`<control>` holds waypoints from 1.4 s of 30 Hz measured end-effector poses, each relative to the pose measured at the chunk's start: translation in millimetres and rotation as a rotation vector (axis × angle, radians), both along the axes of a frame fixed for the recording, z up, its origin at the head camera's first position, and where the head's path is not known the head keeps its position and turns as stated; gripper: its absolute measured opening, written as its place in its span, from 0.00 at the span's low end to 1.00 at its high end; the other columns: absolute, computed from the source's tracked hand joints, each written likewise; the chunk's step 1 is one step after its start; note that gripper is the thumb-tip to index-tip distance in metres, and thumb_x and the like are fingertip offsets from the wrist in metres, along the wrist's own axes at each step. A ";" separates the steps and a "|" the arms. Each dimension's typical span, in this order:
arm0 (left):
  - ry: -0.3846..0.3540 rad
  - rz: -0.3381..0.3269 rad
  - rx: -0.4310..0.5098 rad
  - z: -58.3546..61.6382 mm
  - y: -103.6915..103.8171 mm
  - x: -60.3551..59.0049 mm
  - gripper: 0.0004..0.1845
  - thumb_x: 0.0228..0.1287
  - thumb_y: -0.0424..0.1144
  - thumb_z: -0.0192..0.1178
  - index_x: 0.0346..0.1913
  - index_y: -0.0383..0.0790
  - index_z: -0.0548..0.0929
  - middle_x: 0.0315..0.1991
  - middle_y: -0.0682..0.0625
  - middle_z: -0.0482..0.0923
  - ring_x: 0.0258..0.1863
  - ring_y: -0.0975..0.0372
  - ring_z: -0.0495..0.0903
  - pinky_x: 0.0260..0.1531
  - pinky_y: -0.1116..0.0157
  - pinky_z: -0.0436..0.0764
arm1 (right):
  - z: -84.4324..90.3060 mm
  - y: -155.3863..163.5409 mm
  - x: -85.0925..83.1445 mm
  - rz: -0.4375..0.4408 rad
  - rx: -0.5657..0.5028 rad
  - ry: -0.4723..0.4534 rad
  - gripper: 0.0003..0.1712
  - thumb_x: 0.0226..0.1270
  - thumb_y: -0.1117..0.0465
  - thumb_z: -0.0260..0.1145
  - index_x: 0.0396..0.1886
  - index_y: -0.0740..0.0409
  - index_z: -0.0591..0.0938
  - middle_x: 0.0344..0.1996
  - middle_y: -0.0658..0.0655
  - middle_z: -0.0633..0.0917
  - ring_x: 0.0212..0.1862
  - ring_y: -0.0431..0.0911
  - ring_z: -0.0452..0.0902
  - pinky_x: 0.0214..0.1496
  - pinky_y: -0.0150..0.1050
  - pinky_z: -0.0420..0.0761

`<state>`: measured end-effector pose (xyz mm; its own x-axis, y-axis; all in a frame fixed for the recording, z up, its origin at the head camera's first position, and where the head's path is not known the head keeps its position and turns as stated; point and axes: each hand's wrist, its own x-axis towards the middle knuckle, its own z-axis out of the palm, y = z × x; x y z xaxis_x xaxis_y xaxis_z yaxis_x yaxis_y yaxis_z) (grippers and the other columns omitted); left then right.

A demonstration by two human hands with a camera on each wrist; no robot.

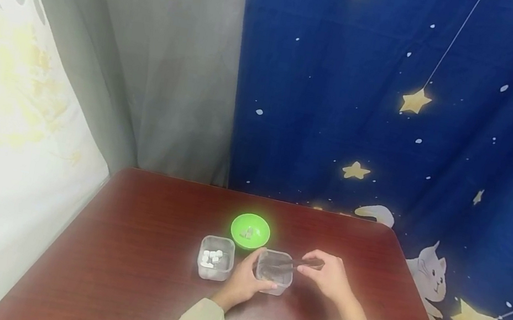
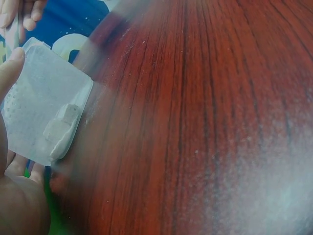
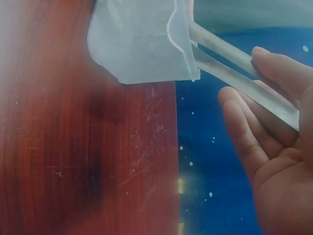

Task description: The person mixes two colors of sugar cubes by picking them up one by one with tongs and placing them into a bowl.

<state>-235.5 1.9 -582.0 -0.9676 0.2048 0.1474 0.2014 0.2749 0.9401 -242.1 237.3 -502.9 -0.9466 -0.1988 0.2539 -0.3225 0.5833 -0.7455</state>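
Note:
My left hand (image 1: 245, 279) grips a clear square plastic container (image 1: 280, 291), with the thumb on its near side. A few pale pieces (image 2: 62, 126) show through its wall in the left wrist view. My right hand (image 1: 327, 276) pinches a pair of tongs (image 1: 303, 263) between thumb and fingers. The two flat arms of the tongs reach over the rim into this container; whether the tips hold anything is unclear. To the left stands a second clear container (image 1: 213, 275) with several small white pieces (image 1: 212, 257). Just behind is a green bowl (image 1: 248, 244) holding a few greyish pieces (image 1: 247, 232).
Everything stands on a dark red wood-grain table (image 1: 142, 276). A blue curtain (image 1: 320, 108) with stars hangs behind its far edge and along the right. Grey (image 1: 177, 58) and white curtains (image 1: 12, 144) hang at the back left and left.

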 end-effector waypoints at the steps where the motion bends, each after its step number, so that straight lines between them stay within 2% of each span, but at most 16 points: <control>1: 0.002 0.002 -0.005 0.0 0.2 0.0 0.49 0.41 0.48 0.79 0.69 0.45 0.68 0.55 0.52 0.78 0.52 0.60 0.76 0.58 0.55 0.71 | 0.3 0.2 -0.2 0.000 0.011 0.000 0.13 0.49 0.60 0.79 0.35 0.54 0.86 0.32 0.52 0.88 0.32 0.43 0.85 0.34 0.37 0.84; 7: 0.008 0.009 -0.014 0.4 0.4 0.6 0.50 0.41 0.49 0.79 0.69 0.44 0.67 0.57 0.51 0.77 0.56 0.58 0.75 0.60 0.53 0.70 | 0.6 0.9 -1.6 0.030 0.042 -0.009 0.12 0.50 0.60 0.78 0.35 0.57 0.86 0.32 0.53 0.87 0.31 0.43 0.85 0.33 0.36 0.83; 18: 0.010 -0.003 0.013 2.4 -0.6 0.8 0.48 0.40 0.49 0.79 0.68 0.48 0.69 0.54 0.54 0.78 0.53 0.60 0.76 0.58 0.54 0.71 | 0.8 -1.0 -2.2 0.039 -0.026 -0.081 0.11 0.51 0.64 0.77 0.34 0.59 0.85 0.32 0.55 0.87 0.29 0.44 0.85 0.28 0.35 0.83; 28: 0.015 0.002 -0.006 2.2 -0.3 0.9 0.48 0.41 0.50 0.79 0.69 0.46 0.69 0.55 0.54 0.78 0.53 0.60 0.76 0.58 0.54 0.71 | 3.5 -0.6 -4.8 0.045 -0.016 -0.110 0.12 0.51 0.63 0.77 0.35 0.61 0.85 0.31 0.54 0.87 0.28 0.42 0.85 0.28 0.35 0.83; 31: 0.015 0.002 -0.002 3.7 -1.1 1.0 0.48 0.41 0.49 0.79 0.68 0.48 0.69 0.54 0.54 0.78 0.53 0.60 0.76 0.58 0.54 0.71 | 4.8 -2.4 -4.8 0.044 -0.037 -0.124 0.11 0.51 0.64 0.77 0.34 0.60 0.85 0.30 0.55 0.87 0.28 0.43 0.84 0.28 0.38 0.83; 37: 0.030 -0.005 0.001 2.7 -1.2 0.4 0.47 0.41 0.49 0.79 0.68 0.48 0.69 0.53 0.54 0.78 0.52 0.61 0.76 0.57 0.54 0.71 | 3.6 -2.6 -4.2 0.033 -0.073 -0.138 0.11 0.52 0.65 0.76 0.34 0.62 0.85 0.27 0.55 0.86 0.25 0.47 0.84 0.27 0.50 0.83; 42: 0.021 -0.010 0.001 2.1 -1.7 0.9 0.48 0.41 0.50 0.79 0.69 0.46 0.68 0.54 0.54 0.78 0.52 0.61 0.76 0.57 0.54 0.71 | -0.1 -0.3 -3.5 0.023 -0.092 -0.151 0.11 0.53 0.65 0.76 0.35 0.63 0.85 0.23 0.54 0.86 0.26 0.54 0.84 0.28 0.51 0.84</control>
